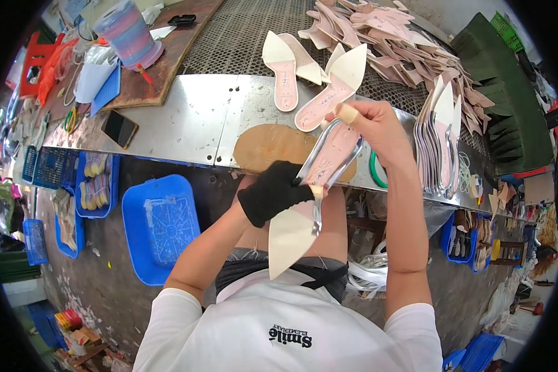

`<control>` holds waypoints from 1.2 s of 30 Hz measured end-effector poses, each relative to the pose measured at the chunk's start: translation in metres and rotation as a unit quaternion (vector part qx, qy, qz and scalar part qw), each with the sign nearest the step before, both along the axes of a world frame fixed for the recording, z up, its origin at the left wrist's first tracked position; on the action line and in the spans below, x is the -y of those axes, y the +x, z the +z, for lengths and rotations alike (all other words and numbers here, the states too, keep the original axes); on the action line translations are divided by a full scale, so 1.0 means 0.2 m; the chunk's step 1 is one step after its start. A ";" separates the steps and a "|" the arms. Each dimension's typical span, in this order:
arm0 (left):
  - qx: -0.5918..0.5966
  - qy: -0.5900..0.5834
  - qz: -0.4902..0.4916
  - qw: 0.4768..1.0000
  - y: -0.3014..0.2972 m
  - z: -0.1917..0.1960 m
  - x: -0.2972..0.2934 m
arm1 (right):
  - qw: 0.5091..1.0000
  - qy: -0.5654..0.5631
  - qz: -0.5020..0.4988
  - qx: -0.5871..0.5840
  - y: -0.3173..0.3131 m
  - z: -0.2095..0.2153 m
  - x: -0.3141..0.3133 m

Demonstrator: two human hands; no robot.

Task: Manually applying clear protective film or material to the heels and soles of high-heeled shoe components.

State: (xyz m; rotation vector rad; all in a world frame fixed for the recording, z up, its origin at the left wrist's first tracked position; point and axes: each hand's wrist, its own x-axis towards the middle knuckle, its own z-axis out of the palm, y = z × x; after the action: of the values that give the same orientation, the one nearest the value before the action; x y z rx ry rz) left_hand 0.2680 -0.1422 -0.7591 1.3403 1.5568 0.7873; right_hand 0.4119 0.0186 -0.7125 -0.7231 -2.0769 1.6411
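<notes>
Head view: left hand (273, 192), in a black glove, closes around the waist of a pointed insole (297, 229), held over the lap just off the steel worktop's (186, 124) near edge. Its long axis runs from toe, low and near the body, up to heel. Right hand (375, 127) pinches a clear strap (332, 155) at the heel end, taped thumb on top.

A dark, blank phone screen (119, 128), rectangular, is seen lying flat on the metal bench (186, 124), well to the left of the fingers. Small red and yellow packets (68, 320) are seen far below-left of them.
</notes>
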 end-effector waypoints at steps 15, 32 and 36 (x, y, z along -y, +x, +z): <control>0.331 0.103 0.040 0.937 0.01 -0.08 -0.06 | 0.979 -0.041 -0.161 -0.115 0.00 -0.07 0.15; 0.218 0.062 -0.032 0.973 -0.10 -0.05 0.03 | 0.943 -0.027 -0.252 -0.214 0.06 -0.12 0.02; -0.048 0.083 0.014 0.995 -0.03 0.03 0.01 | 0.928 0.203 -0.288 -0.125 -0.06 -0.17 0.17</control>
State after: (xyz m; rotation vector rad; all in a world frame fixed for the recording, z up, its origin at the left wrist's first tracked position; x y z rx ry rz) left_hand 0.2617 -0.1442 -0.7526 1.4980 1.6164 0.8980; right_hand 0.4004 -0.0159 -0.7458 -0.8232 -1.7153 0.8925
